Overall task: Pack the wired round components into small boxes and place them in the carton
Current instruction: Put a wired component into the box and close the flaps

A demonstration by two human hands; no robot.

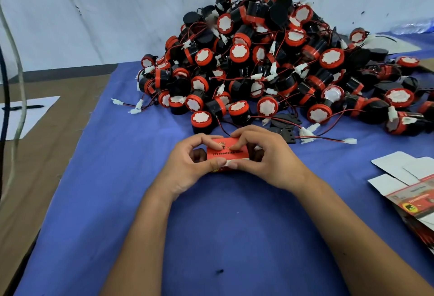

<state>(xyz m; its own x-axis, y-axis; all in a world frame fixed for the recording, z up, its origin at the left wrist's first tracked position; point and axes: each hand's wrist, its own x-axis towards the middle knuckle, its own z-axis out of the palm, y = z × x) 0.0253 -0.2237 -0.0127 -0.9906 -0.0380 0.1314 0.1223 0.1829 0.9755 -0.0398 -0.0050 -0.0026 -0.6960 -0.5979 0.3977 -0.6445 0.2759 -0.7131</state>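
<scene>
While the blue cloth (98, 202) is covering the table, both hands are closing a small red box (226, 152).
A big pile of wired round components (270, 68) is lying behind the box; flat unfolded boxes (408, 185) are sitting at the right. The left hand (187, 169) and right hand (263, 157) are each pinching the box, thumbs and fingertips pressing its top.

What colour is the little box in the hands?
The little box is red with dark lettering, seen in the head view.
</scene>
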